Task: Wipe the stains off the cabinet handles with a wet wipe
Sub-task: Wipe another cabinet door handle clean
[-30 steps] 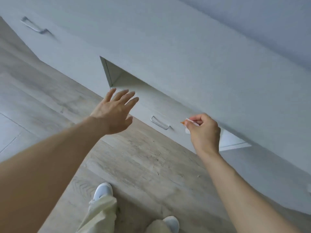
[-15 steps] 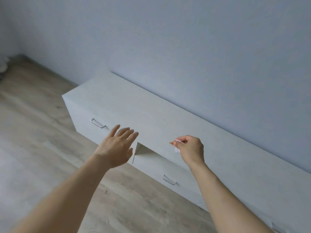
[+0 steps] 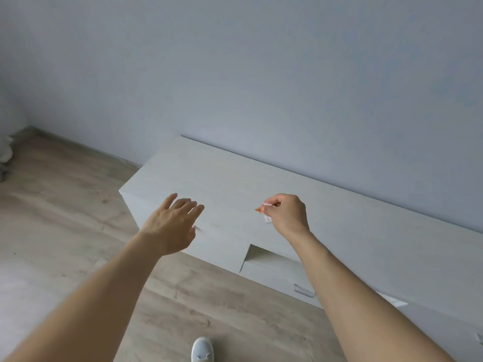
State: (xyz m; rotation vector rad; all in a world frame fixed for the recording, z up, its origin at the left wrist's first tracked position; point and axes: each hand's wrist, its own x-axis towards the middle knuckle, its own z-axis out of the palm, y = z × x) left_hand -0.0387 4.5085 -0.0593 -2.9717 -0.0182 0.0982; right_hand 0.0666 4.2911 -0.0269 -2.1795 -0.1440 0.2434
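Observation:
A long, low, pale grey cabinet [image 3: 352,231] stands against the wall. Its middle drawer [image 3: 271,273] is pulled out a little and carries a metal handle [image 3: 303,290]. My right hand [image 3: 286,216] hovers over the cabinet top, pinching a small white wet wipe [image 3: 267,218] with an orange tip. My left hand [image 3: 171,224] is held flat with fingers spread over the cabinet's left end, holding nothing. It covers most of the left drawer's handle [image 3: 197,228]. A third handle [image 3: 479,338] peeks in at the right edge.
A light wooden floor [image 3: 65,231] lies in front of the cabinet, and a plain bluish wall [image 3: 261,74] rises behind it. My white shoe [image 3: 202,350] shows at the bottom edge. Some pale bundled stuff [image 3: 5,155] sits at the far left edge.
The view has tilted up and pulled back from the open drawer, so the whole cabinet top and wall show. Both hands have risen from drawer level to above the cabinet top.

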